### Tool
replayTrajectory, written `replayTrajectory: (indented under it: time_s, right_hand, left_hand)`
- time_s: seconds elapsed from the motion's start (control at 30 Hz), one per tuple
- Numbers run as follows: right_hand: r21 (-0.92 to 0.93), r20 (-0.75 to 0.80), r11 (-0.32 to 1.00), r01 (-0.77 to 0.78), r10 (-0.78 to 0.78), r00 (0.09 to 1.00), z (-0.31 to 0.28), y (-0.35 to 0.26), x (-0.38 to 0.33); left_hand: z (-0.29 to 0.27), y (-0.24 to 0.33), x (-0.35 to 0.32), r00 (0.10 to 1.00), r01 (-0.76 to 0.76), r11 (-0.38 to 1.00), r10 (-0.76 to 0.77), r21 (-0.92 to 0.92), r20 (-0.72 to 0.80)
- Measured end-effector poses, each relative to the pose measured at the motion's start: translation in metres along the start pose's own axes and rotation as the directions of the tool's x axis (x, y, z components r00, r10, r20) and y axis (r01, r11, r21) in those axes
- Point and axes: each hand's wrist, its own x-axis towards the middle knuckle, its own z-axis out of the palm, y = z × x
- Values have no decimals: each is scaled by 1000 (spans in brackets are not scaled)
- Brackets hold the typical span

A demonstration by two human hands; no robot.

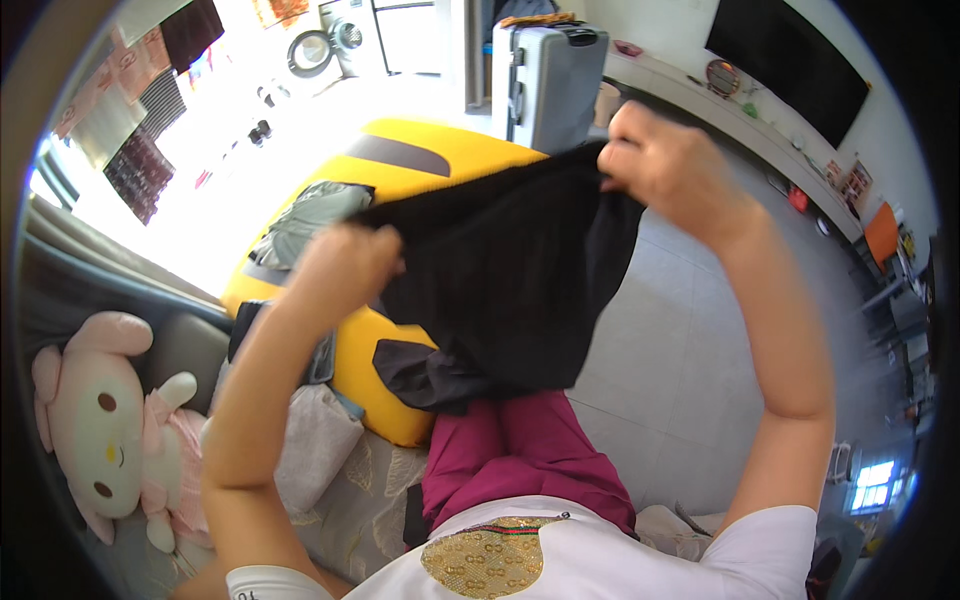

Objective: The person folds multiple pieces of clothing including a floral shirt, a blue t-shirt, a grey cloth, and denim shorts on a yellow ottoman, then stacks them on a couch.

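A black garment is stretched between my two raised hands, its thick upper edge pulled nearly straight. My left hand, slightly blurred, is closed on one upper corner. Higher up, my right hand grips the other corner. The cloth hangs down over my lap, and a darker grey flap trails at its lower left. Whether it is shorts, trousers or a top cannot be made out. Behind it stands a yellow padded ottoman with a crumpled grey-green garment on it.
Folded light cloth lies on the sofa to my left, near a pink-and-white plush toy. Beyond the ottoman stands a silver suitcase. A long white shelf runs below a wall television. Laundry hangs at far left.
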Motion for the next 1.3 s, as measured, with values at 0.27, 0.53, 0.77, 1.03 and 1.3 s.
replayTrajectory:
  time_s: [0.27, 0.53, 0.77, 1.03, 1.3]
  right_hand:
    - [-463, -380, 697, -548, 403, 833, -144, 68, -24]
    - [-265, -251, 709, -653, 603, 757, -101, 106, -96]
    - [-119, -488, 637, -761, 630, 604, -135, 118, -101]
    - [-139, -227, 672, -727, 693, 684, -133, 150, -122]
    - [-56, 225, 500, -864, 849, 477, -92, 124, -126]
  left_hand:
    - [-146, 0, 165, 527, -210, 884, 462, 418, -713]
    - [-96, 25, 212, 690, -81, 933, 307, 351, -655]
    - [-118, 29, 227, 531, -2, 955, 253, 297, -809]
    - [-106, 57, 236, 847, -94, 979, 175, 183, -501]
    - [-63, 67, 223, 965, -78, 995, 59, -64, -256]
